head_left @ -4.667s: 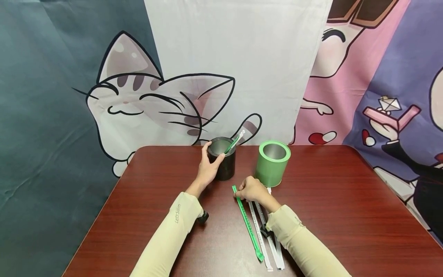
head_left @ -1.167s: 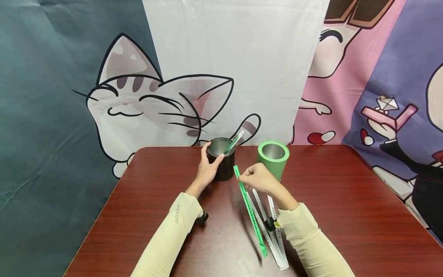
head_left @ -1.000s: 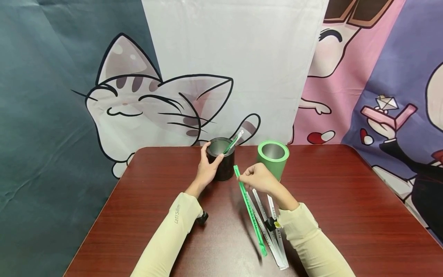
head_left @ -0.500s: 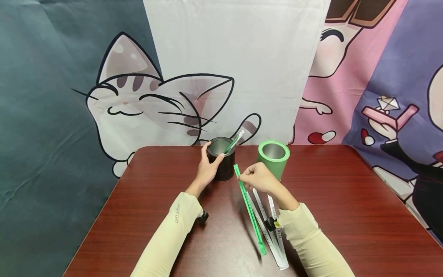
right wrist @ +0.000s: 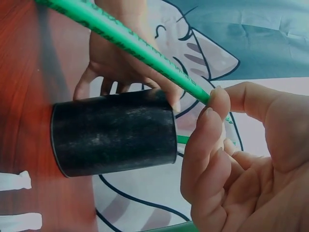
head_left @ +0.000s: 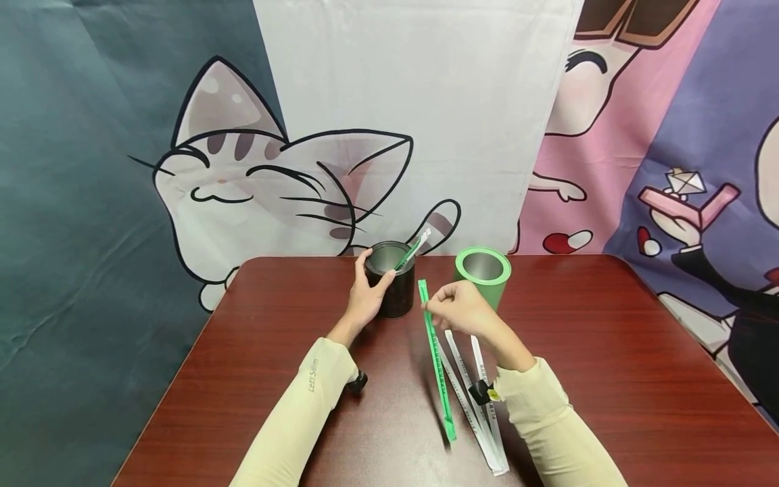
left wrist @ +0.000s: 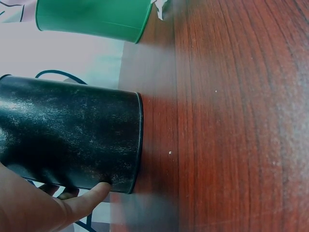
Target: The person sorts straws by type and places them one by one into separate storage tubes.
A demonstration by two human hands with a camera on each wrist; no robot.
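Observation:
With thumb and fingers spread round its left side, my left hand (head_left: 365,294) holds a black can (head_left: 398,297) standing at the back of the table. A green and a white paper-wrapped straw (head_left: 416,247) lean out over the can's right rim. My right hand (head_left: 465,311) pinches a green wrapped straw (head_left: 439,379) near its upper end, to the right of the can. In the right wrist view this straw (right wrist: 135,48) slants across in front of the left hand. The left wrist view has the left thumb against the black can (left wrist: 72,130).
Right of the black can stands a green can (head_left: 487,291), partly hidden by my right hand. Several white wrapped straws (head_left: 468,399) lie fanned out below that hand. A cartoon-printed cloth (head_left: 341,81) hangs behind the table (head_left: 608,352).
My right hand has raised the green straw's upper end off the table, then shifted a little up and right; the straw is now steeper. The left hand keeps its grip on the black can.

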